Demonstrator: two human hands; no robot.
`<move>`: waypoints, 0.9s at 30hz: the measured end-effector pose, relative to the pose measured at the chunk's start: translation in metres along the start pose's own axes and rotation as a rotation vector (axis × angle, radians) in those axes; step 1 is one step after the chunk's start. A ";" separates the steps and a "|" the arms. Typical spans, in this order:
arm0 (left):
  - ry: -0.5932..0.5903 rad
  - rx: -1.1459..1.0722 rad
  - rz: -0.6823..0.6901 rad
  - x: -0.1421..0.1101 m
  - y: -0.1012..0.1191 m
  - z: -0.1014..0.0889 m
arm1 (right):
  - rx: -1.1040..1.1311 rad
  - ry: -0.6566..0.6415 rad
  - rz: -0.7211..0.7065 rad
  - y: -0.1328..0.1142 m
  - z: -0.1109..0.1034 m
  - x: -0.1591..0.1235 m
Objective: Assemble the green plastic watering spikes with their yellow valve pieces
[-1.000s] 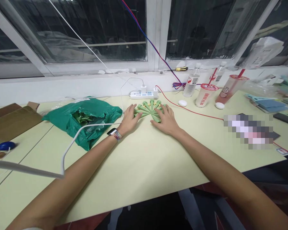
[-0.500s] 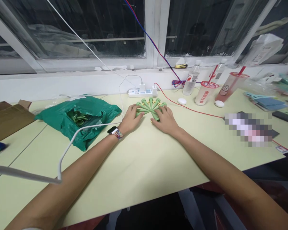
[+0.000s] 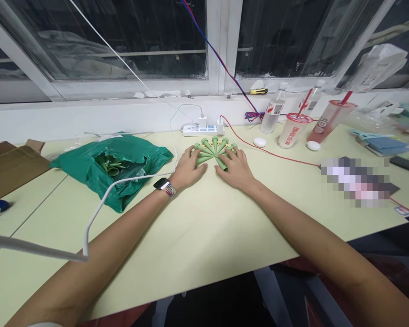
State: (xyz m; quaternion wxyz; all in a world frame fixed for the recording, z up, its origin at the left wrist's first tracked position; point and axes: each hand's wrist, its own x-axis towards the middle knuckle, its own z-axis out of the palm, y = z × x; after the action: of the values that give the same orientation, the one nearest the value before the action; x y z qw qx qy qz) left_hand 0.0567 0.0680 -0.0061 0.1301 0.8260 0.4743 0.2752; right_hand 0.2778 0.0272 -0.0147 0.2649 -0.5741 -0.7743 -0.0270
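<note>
Several light-green plastic cones [image 3: 215, 144] lie in a fan on the table, their narrow tips meeting near the middle. Small yellow pieces sit between the wide ends. At the fan's left side, my left hand [image 3: 190, 169] curls around an outer cone, thumb below and fingers over it; it wears a watch [image 3: 162, 183]. My right hand [image 3: 236, 168] closes on the lower right cone, with the thumb on one side and fingers on the other. Both hands hide parts of the outer cones.
A torn green plastic bag [image 3: 78, 156] with more green pieces inside lies left. Behind the fan is a power strip [image 3: 201, 131]. To the right stand a water bottle [image 3: 272, 111] and drink cups [image 3: 291, 131]. A white cable [image 3: 86, 236] crosses above my left forearm.
My left hand has shifted slightly around the left side of the fan, its thumb now lower and clear of the cone tips. My right hand stays nearly still. The view has moved slightly.
</note>
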 end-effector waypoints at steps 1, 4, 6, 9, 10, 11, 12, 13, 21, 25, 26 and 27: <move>0.002 0.002 0.001 0.000 0.000 0.000 | 0.000 0.007 0.000 0.000 0.001 0.000; 0.034 -0.019 -0.009 -0.001 0.000 0.000 | 0.011 0.063 -0.024 0.000 0.001 0.001; 0.084 -0.031 -0.025 -0.003 0.002 -0.002 | 0.028 0.123 -0.079 -0.003 -0.001 0.001; 0.139 -0.039 0.017 -0.014 0.013 -0.009 | 0.038 0.206 -0.190 -0.013 -0.011 -0.003; 0.142 -0.050 0.065 -0.020 0.018 -0.013 | 0.032 0.222 -0.219 -0.018 -0.014 -0.006; 0.147 -0.060 0.120 -0.026 0.024 -0.016 | 0.021 0.225 -0.245 -0.022 -0.017 -0.010; 0.130 -0.062 0.167 -0.033 0.030 -0.019 | 0.012 0.208 -0.276 -0.027 -0.018 -0.013; 0.103 -0.065 0.195 -0.040 0.035 -0.022 | 0.009 0.166 -0.315 -0.031 -0.019 -0.017; -0.149 -0.104 0.233 -0.088 0.035 -0.032 | 0.047 -0.329 -0.446 -0.056 -0.017 -0.032; -0.214 -0.044 0.195 -0.097 0.029 -0.032 | 0.062 -0.360 -0.396 -0.057 -0.021 -0.032; -0.220 -0.033 0.188 -0.098 0.028 -0.031 | 0.071 -0.363 -0.399 -0.056 -0.021 -0.032; -0.225 -0.025 0.186 -0.097 0.027 -0.031 | 0.082 -0.364 -0.403 -0.056 -0.022 -0.032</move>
State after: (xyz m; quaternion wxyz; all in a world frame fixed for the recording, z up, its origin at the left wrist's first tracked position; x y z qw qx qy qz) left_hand 0.0192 -0.0306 -0.0002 0.1665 0.8905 0.3746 0.1975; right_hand 0.2424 -0.0275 0.0042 0.1336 -0.3928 -0.9082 0.0559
